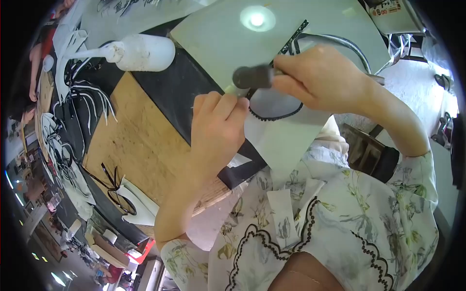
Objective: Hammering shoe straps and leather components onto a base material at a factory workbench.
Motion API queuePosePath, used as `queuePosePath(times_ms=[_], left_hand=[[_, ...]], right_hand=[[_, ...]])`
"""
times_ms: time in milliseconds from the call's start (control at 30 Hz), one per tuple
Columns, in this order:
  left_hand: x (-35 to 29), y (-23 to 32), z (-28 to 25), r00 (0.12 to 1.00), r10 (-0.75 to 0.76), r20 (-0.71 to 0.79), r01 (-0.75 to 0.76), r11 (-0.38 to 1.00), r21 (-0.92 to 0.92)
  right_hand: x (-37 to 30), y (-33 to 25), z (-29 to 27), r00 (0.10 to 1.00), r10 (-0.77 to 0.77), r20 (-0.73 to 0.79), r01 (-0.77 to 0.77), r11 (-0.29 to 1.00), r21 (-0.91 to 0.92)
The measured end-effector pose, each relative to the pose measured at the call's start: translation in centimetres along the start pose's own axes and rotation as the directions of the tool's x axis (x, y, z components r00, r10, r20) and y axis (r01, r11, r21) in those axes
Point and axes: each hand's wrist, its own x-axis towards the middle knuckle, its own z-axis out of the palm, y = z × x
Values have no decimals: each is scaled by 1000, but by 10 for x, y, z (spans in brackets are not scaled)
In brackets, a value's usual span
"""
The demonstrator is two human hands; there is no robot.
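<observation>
My right hand [323, 77] is closed round the handle of a hammer, whose dark, motion-blurred head [252, 77] hangs over the pale slab [213, 36]. The handle's end pokes out past my wrist side. Just left of the hammer head, my left hand [218, 128] is closed, fingertips pinched on a thin black strap [276, 119] with a beaded-looking edge. This strap bends in a loop on the slab below my right hand, and a straight dark length runs up behind the hand. Exactly where my left fingertips grip it is hidden.
A white squeeze bottle [145, 52] lies at the upper left, nozzle leftward. Beside my left forearm is a stained brown board [131, 140]. Black and white strips [90, 97] hang at the left, and a curved metal bar [347, 42] stands beyond my right hand.
</observation>
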Motion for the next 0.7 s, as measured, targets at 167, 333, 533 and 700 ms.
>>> queuePosePath(times_ms=[167,333,533,700], left_hand=[[11,-18,14,995,22,-94,-20,1000,19],[7,-11,8,995,14,-100,-13,1000,14],[5,-6,5,996,-20,-82,19,1000,-16],[4,3,-4,981,-186,-48,183,981,-65]], right_hand=[[15,12,1,999,2,51,4,991,-131],[9,8,3,999,-35,-6,35,999,-18],[7,3,-2,989,43,138,-44,999,3],[-2,2,11,965,82,249,-99,993,57]])
